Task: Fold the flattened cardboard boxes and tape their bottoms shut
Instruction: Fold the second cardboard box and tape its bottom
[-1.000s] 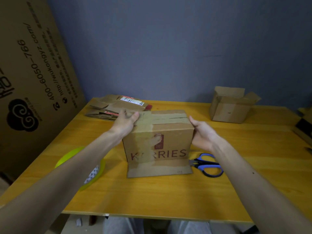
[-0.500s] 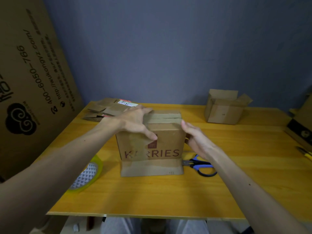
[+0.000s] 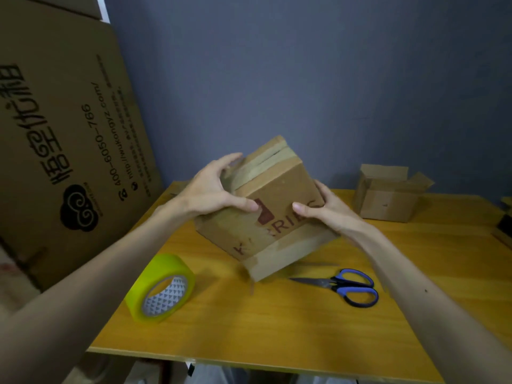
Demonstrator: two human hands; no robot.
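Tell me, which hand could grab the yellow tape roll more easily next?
Left, probably. The tape roll lies on the left of the table, nearer the left hand; the right hand is across the box, on the scissors side. Both hands grip the box now.

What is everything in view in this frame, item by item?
Taped cardboard box: 1, brown, tilted between both hands.
Tape roll: 1, yellow-green, on table, left of that box.
Scissors: 1, blue-handled, on table, below-right of that box.
Open cardboard box: 1, brown, table's far right.
Printed cardboard sheet: 1, brown, leaning at left.
Table: 1, yellow wood.
Wall: 1, blue-grey, behind.
Left hand: grips box's left side.
Right hand: grips box's right side.
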